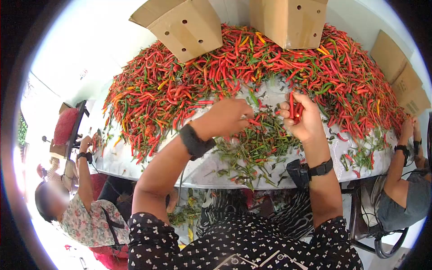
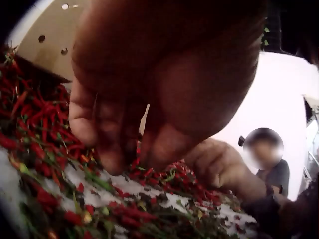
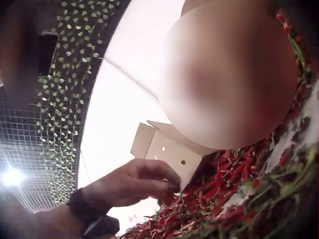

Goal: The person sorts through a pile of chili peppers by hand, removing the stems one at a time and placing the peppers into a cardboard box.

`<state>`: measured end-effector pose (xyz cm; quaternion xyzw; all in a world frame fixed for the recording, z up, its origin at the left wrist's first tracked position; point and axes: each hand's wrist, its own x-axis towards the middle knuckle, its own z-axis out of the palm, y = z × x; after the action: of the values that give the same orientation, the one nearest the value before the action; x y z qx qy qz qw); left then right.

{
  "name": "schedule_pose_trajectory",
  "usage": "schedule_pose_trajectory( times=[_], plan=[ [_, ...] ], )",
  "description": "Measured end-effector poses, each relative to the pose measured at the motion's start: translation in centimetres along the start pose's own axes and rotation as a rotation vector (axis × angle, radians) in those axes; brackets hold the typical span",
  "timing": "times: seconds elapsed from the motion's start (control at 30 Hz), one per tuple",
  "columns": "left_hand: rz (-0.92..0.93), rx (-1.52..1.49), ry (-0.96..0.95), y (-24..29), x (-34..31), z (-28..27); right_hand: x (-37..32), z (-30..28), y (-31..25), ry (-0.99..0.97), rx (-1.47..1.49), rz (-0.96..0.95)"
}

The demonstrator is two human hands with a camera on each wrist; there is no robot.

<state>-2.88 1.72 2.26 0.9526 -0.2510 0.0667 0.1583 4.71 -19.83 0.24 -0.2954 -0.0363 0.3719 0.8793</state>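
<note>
My right hand (image 1: 306, 119) grips a few red chillies (image 1: 291, 106), one standing upright between thumb and fingers. To its left, my left hand (image 1: 227, 118) hovers palm down over the table, its fingers loosely bent. In the left wrist view the left hand (image 2: 159, 94) fills the top, with a narrow gap between thumb and fingers and nothing plainly held. Below both hands lies a heap of green stems (image 1: 256, 150) mixed with some red bits. A large pile of red chillies (image 1: 198, 74) curves around behind them. A blurred patch covers most of the right hand in the right wrist view.
Two cardboard boxes, one at left (image 1: 186, 31) and one at right (image 1: 290, 22), stand on the back of the pile. Flattened-looking cardboard (image 1: 400, 74) leans at the right edge. One person (image 1: 90, 198) sits at the left, another (image 1: 407, 189) at the right, both by the white-covered table (image 1: 189, 168).
</note>
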Motion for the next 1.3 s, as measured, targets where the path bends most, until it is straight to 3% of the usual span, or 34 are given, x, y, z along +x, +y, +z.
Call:
schedule_pose_trajectory(
  times=[0.2, 0.27, 0.3, 0.37, 0.4, 0.47, 0.6, 0.67, 0.77, 0.8, 0.87, 0.9, 0.97, 1.03, 1.1, 1.23, 1.3],
  plan=[
    [-0.079, 0.099, -0.089, -0.1, 0.8, 2.7, 0.0, -0.3, 0.8, 0.009, -0.059, 0.027],
    [-0.157, 0.167, -0.256, -0.2, 1.1, 2.5, -0.1, -0.5, 1.1, 0.043, -0.068, 0.031],
    [-0.153, 0.166, -0.254, -0.6, 1.0, 2.6, -0.2, -0.5, 1.1, 0.045, -0.07, 0.027],
    [-0.092, -0.108, -0.023, -1.7, 0.3, 2.5, -0.4, -0.6, 1.1, 0.031, -0.081, 0.028],
    [-0.085, -0.111, -0.025, -1.6, 0.3, 2.1, -0.5, -0.6, 1.1, 0.037, -0.081, 0.023],
    [-0.361, -0.598, 0.064, -0.7, 0.4, 0.8, -0.6, -0.6, 1.1, -0.02, -0.143, 0.037],
    [-0.443, -0.964, 0.038, -1.0, 0.2, 0.9, -0.7, 0.3, 1.4, -0.022, -0.199, 0.05],
    [-0.506, -1.417, 0.113, -0.9, 0.1, 1.6, -0.6, 0.6, 1.4, -0.018, -0.212, 0.056],
    [-0.533, -1.702, 0.208, -1.0, -0.3, 1.4, 0.1, 0.7, 1.4, -0.033, -0.225, 0.072],
    [-0.541, -1.705, 0.214, -1.3, -0.4, 1.3, 0.2, 0.8, 1.3, -0.034, -0.227, 0.064],
    [-0.526, -1.234, 0.053, -2.2, -0.7, 1.2, 0.3, 0.8, 1.3, -0.024, -0.224, 0.065],
    [-0.53, -1.239, 0.052, -2.3, -0.7, 1.5, 0.4, 0.7, 1.3, -0.02, -0.223, 0.07],
    [-0.332, -0.635, -0.032, -2.5, -0.8, 2.2, 0.4, 0.5, 1.2, 0.002, -0.228, 0.051],
    [-0.374, -0.582, -0.092, -1.7, -0.9, 2.1, 0.4, 0.4, 1.1, -0.01, -0.238, 0.051],
    [-0.199, -0.351, -0.051, -1.6, -1.0, 2.6, 0.3, 0.6, 1.0, -0.015, -0.237, 0.028],
    [-0.184, -0.191, -0.109, -1.0, -1.3, 1.7, 0.0, 0.8, 1.1, -0.01, -0.255, 0.021],
    [-0.269, -0.18, -0.21, -1.5, -1.5, 1.5, 0.0, 0.8, 1.0, -0.013, -0.261, 0.021]
  ],
)
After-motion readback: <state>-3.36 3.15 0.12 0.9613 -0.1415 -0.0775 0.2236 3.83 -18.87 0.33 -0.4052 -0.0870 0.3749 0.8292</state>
